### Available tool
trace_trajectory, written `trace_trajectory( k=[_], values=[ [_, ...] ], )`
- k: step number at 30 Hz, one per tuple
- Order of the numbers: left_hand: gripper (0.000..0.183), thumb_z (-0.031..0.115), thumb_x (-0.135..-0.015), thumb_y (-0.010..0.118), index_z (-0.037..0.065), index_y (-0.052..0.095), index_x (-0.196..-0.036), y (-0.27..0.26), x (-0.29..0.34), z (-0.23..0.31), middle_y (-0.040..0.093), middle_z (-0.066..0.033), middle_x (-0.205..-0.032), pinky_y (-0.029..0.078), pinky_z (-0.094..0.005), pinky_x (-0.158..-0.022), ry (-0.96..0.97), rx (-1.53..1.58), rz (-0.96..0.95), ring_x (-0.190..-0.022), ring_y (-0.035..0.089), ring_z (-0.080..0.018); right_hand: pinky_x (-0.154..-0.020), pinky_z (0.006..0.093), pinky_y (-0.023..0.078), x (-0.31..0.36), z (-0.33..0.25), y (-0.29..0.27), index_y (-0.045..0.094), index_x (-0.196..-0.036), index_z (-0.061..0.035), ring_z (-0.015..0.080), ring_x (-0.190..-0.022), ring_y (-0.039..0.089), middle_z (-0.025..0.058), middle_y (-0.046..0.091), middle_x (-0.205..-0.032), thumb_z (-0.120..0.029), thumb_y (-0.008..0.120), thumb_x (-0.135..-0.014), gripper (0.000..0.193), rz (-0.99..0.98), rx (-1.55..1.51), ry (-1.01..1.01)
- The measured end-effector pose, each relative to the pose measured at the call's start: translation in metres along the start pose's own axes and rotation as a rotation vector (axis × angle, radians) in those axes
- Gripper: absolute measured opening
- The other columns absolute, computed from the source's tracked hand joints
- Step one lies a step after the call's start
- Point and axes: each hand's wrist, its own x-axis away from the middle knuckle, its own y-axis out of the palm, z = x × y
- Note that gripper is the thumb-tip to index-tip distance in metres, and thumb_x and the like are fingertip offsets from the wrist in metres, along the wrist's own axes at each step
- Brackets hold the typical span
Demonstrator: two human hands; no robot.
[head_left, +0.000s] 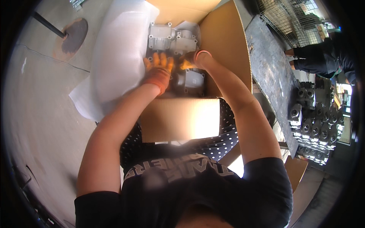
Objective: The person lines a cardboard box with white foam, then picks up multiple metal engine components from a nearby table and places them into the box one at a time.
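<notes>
An open cardboard box (pixel 180 121) in front of me holds several grey cast-metal housings. Two of them, a squarish housing (pixel 160 35) and a rounder housing (pixel 185 42), lie side by side at the far end. Nearer to me, at the right, sits another housing (pixel 191 80). My left hand (pixel 157 70), in an orange glove, lies over the box's left part with its fingers spread, just below the squarish housing. My right hand (pixel 190 60), gloved too, reaches down between the rounder housing and the near one. Its fingertips are blurred and partly hidden, so its grip does not show.
White foam sheeting (pixel 118 53) drapes over the box's left side. A worn metal table (pixel 268 57) stands at the right, with stacked dark metal parts (pixel 317 125) beyond it. Wire cages (pixel 291 19) and another person (pixel 319 59) are at the far right. A round stand base (pixel 75 36) rests on the floor.
</notes>
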Motion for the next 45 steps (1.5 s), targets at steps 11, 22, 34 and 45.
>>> trace_trajectory(
  k=[11, 22, 34, 45],
  values=[
    [0.05, 0.029, -0.097, 0.019, 0.032, 0.018, -0.147, 0.027, -0.019, 0.001, 0.011, -0.0051, -0.156, 0.014, -0.0615, -0.107, -0.128, 0.099, -0.269, -0.143, 0.011, -0.0318, -0.084, 0.0374, 0.046, 0.007, -0.027, 0.005, 0.056, -0.122, -0.0088, 0.0245, -0.101, 0.058, 0.0076, 0.06, -0.118, -0.023, 0.052, -0.088, 0.037, -0.022, 0.329, -0.049],
    [0.063, 0.017, -0.091, 0.037, 0.038, 0.016, -0.147, 0.023, -0.021, -0.006, 0.006, -0.004, -0.157, 0.013, -0.0597, -0.109, -0.141, 0.145, -0.279, -0.144, 0.007, -0.0276, -0.082, 0.0378, 0.047, 0.038, -0.068, -0.008, 0.057, -0.118, 0.0012, 0.0277, -0.103, 0.06, 0.0158, 0.061, -0.117, -0.023, 0.051, -0.089, 0.039, -0.234, 0.494, 0.066],
    [0.067, 0.02, -0.089, 0.045, 0.033, 0.016, -0.148, 0.017, -0.022, -0.007, 0.004, -0.01, -0.156, 0.01, -0.0545, -0.112, -0.173, 0.253, -0.286, -0.143, 0.002, -0.0358, -0.086, 0.0398, 0.048, -0.017, -0.018, 0.043, 0.057, -0.115, -0.0057, 0.031, -0.109, 0.058, 0.0157, 0.06, -0.118, -0.017, 0.055, -0.085, 0.032, 0.083, 0.614, -0.117],
    [0.08, 0.023, -0.082, 0.059, 0.036, 0.015, -0.147, 0.013, -0.033, -0.008, 0.008, -0.0066, -0.157, 0.018, -0.0573, -0.108, -0.165, 0.232, -0.313, -0.143, 0.007, -0.0364, -0.084, 0.0388, 0.049, 0.046, -0.029, 0.02, 0.063, -0.107, -0.0132, 0.032, -0.104, 0.06, 0.0146, 0.062, -0.111, -0.016, 0.055, -0.085, 0.023, 0.378, 0.61, -0.092]
  ],
)
